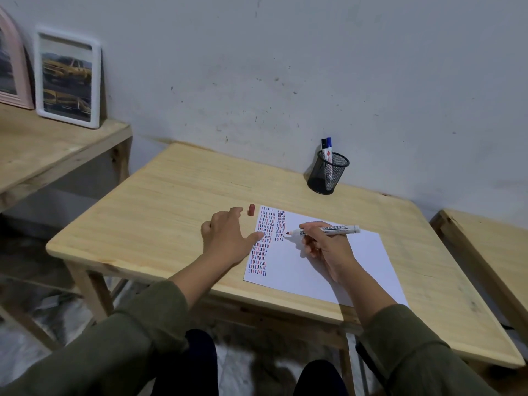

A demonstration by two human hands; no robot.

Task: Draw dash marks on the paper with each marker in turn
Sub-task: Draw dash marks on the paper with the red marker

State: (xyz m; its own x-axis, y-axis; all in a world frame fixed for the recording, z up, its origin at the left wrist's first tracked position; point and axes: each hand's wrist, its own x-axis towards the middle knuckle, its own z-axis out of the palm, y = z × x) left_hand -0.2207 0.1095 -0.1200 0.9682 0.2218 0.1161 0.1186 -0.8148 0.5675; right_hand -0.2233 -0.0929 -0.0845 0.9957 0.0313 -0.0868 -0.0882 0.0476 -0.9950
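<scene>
1. A white-framed picture of yellow cars (68,78) leans against the grey wall on a pale wooden side shelf (43,150) at the far left.
2. A square light-wood table (160,201) fills the middle of the view.
3. The left hand (228,238) lies palm down on the table just beside the paper's left edge, fingers spread loosely and grasping nothing; its thumb tip rests on that edge.
4. A small red marker cap (251,210) stands upright on the table, just off the paper's far left corner and near the left hand's fingertips.
5. The white sheet of paper (343,267) lies slanted near the table's front edge, with rows of short red, blue and black dash marks (264,238) down its left side and a shorter second column next to them.
6. The right hand (325,247) rests on the paper, fingers curled closed around a white-barrelled red marker (328,230); the uncapped red tip points left and sits at the second column of dashes.
7. A black wire-mesh pen cup (328,175) stands near the table's back edge by the wall, well apart from the paper, holding a black-capped marker (324,145) and a blue-capped marker (329,142) upright.
</scene>
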